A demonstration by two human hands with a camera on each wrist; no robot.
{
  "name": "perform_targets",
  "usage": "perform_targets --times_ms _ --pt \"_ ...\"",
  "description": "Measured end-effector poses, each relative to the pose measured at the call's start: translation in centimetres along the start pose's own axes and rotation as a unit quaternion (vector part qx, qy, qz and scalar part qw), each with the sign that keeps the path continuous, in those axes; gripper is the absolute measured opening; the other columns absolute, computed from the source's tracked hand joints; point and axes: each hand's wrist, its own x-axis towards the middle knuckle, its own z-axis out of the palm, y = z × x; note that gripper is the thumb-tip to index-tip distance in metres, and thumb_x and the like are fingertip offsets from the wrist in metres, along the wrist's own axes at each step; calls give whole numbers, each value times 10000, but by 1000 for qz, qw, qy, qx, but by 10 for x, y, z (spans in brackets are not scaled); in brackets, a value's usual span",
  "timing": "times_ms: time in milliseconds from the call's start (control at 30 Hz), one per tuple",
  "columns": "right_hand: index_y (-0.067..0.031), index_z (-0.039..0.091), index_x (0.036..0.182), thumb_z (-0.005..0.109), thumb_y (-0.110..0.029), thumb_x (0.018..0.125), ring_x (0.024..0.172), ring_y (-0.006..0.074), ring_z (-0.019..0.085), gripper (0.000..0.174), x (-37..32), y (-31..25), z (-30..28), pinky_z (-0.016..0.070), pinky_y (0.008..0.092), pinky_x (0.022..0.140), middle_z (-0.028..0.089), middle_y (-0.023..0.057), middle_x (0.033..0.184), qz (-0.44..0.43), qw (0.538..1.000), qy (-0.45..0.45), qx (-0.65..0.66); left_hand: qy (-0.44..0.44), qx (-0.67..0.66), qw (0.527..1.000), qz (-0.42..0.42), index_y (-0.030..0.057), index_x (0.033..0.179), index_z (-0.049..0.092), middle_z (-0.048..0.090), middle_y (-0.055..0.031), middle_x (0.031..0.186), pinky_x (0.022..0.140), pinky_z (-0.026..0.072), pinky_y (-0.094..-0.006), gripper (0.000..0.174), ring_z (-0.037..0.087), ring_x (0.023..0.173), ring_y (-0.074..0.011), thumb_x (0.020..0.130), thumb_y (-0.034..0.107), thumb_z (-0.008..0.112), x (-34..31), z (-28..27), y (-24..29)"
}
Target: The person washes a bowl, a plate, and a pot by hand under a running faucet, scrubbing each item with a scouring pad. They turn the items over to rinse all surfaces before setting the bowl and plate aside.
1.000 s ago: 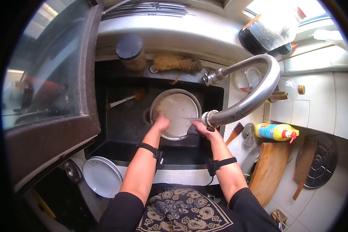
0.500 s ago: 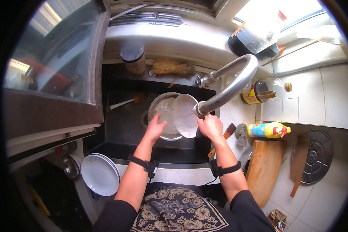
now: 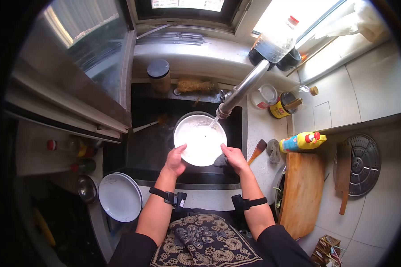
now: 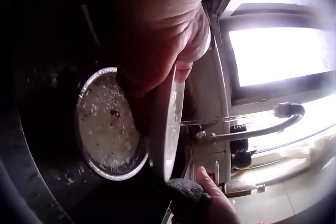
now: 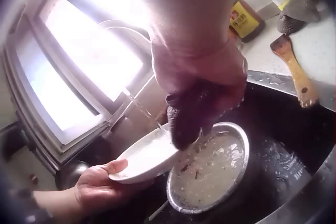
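A white plate [image 3: 200, 140] is held level under the faucet [image 3: 229, 100], with water running onto it. The left hand [image 3: 176, 161] grips its left rim, thumb on top and fingers beneath. On the right rim, the right hand [image 3: 234, 157] pinches the plate and also holds a dark grey scrubbing cloth [image 3: 221, 161]. In the left wrist view the plate [image 4: 167, 124] is seen edge-on beside a metal basin [image 4: 107, 129] of cloudy water with food bits. The right wrist view shows the basin [image 5: 210, 169] below the plate, in the black sink.
Stacked white plates [image 3: 120, 198] stand left of the sink. On the right are a wooden spatula [image 3: 257, 151], a yellow bottle [image 3: 304, 141], a cutting board [image 3: 300, 191] and jars. A brush [image 3: 146, 126] lies in the sink; a lidded jar [image 3: 159, 76] stands behind it.
The plate came up out of the basin, tilted in the right hand, and is now flatter under the water. The left hand has moved from the basin to the plate's left rim.
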Motion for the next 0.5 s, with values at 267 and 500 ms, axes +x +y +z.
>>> perform_targets --times_ms 267,500 --pt "-13 651 1038 708 -233 772 938 245 634 350 -27 -33 57 494 338 849 654 147 1024 -324 927 166 -94 -27 -30 996 77 12 1346 433 553 -152 1288 1027 424 -450 435 546 1181 -286 990 260 473 -16 5 -3" --pt "-61 651 1011 618 -153 817 945 352 620 217 -54 -30 113 513 399 820 637 158 1007 -437 876 8 -204 6 -19 995 98 -8 1317 451 557 -143 1282 1026 413 -416 512 547 1162 -275 1012 398 392 -23 3 1"
